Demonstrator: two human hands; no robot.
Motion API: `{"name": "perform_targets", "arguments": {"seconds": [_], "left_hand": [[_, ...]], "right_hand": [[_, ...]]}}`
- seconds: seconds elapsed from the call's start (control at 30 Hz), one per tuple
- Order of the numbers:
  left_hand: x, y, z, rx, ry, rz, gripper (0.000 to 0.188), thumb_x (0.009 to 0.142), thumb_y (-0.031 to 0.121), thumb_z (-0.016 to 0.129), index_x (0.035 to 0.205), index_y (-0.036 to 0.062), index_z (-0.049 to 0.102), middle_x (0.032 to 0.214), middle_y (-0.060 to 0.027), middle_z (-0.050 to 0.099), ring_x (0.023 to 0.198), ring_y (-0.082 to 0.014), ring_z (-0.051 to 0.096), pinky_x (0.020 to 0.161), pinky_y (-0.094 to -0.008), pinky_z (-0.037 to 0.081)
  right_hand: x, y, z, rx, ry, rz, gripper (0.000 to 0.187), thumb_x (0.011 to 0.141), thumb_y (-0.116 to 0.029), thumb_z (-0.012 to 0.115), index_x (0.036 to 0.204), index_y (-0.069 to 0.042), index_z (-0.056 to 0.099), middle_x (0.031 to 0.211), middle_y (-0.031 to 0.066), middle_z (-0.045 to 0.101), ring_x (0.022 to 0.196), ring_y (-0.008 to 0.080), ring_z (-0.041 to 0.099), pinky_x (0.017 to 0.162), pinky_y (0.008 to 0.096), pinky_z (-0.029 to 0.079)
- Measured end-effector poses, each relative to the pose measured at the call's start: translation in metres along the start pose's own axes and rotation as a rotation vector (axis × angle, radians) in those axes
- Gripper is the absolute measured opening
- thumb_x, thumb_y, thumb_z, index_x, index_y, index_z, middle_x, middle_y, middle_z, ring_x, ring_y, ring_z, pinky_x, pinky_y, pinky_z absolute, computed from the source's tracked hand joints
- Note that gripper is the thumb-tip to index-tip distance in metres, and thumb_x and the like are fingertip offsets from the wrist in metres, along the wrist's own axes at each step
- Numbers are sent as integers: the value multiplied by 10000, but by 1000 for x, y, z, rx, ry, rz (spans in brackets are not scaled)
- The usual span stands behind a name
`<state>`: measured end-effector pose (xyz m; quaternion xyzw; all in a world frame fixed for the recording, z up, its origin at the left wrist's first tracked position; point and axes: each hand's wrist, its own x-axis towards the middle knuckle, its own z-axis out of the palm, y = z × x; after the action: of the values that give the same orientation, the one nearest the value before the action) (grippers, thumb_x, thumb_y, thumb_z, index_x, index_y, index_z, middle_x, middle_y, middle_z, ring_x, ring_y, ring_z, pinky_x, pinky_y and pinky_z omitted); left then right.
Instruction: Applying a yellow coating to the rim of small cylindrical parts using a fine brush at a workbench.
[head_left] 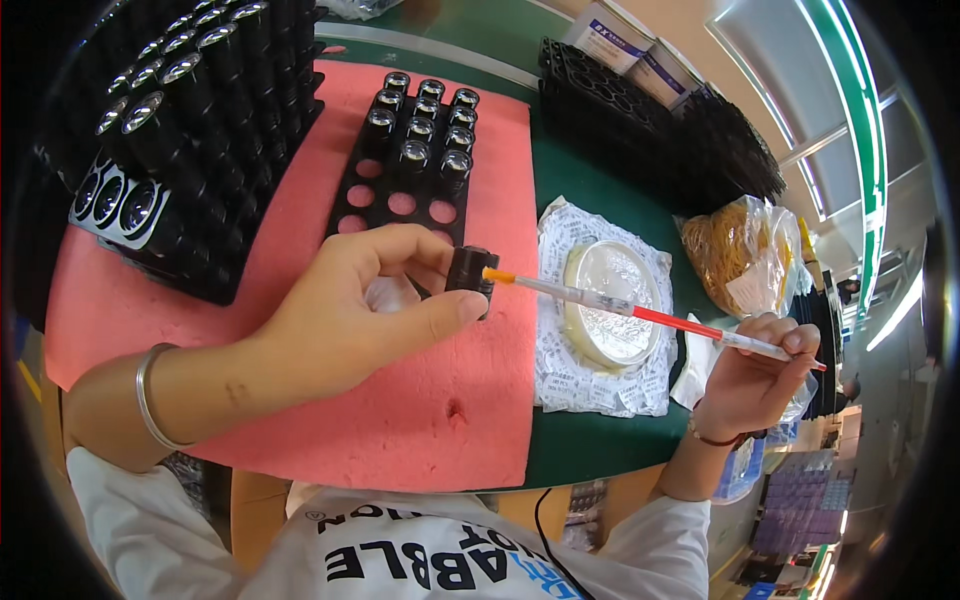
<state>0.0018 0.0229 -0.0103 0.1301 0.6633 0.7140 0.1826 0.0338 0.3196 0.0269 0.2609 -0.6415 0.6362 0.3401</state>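
My left hand (335, 310) pinches a short black cylinder (466, 270) between thumb and fingers, above the pink foam mat. A slim paintbrush (665, 320) with a red and clear handle is gripped near its rear end by my right hand (752, 385). Its orange bristles meet the right-hand end of the cylinder. Just beyond my left hand lies a black tray (381, 197) with round holes; several black cylinders with shiny lens-like tops (415, 153) stand in its far part. Below the brush, a round, pale, shiny dish (615, 310) sits on a printed white sheet (558, 390).
Stacked black trays of shiny-topped cylinders (205, 130) rise at the left on the pink foam mat (400, 420). More black trays (640, 120) and white tins (610, 38) stand at the back right. A plastic bag of yellowish strands (740, 255) lies at the right of the green table (585, 440).
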Motion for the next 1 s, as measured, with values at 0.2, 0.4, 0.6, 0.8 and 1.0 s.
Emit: {"name": "perform_targets", "arguments": {"seconds": [0.2,0.4,0.6,0.8,1.0], "left_hand": [[2,-6,0,-51,10,37,256,734,162,647,910,-1,557,741,15,514,612,-7,410,525,-146,339],[2,-6,-1,-49,18,53,271,735,176,646,917,-2,556,772,10,515,628,-13,417,538,-153,350],[1,-8,-2,-93,22,58,269,760,165,615,956,-6,549,818,7,510,639,-13,416,546,-154,351],[3,-6,-5,-44,-44,37,261,795,122,553,1016,-5,500,894,-2,544,806,-42,480,720,-191,382],[4,-7,-4,-118,-71,61,243,790,95,555,1006,0,496,903,-4,537,843,-46,480,751,-197,379]], "right_hand": [[0,0,-1,-20,-97,20,231,863,-292,429,825,-67,391,702,65,442,627,138,418,615,261,342],[1,-1,-2,-24,-137,11,219,860,-273,433,818,-62,393,708,70,448,637,148,431,621,267,347],[3,0,-3,-62,-146,4,213,857,-256,437,808,-52,404,700,83,461,635,161,444,611,276,363],[4,0,-6,-73,-121,-11,199,859,-239,440,805,-49,414,703,91,469,637,160,450,613,266,370],[4,5,-3,-170,43,-90,269,866,-301,418,767,-51,413,604,105,495,499,158,457,499,238,371]]}}
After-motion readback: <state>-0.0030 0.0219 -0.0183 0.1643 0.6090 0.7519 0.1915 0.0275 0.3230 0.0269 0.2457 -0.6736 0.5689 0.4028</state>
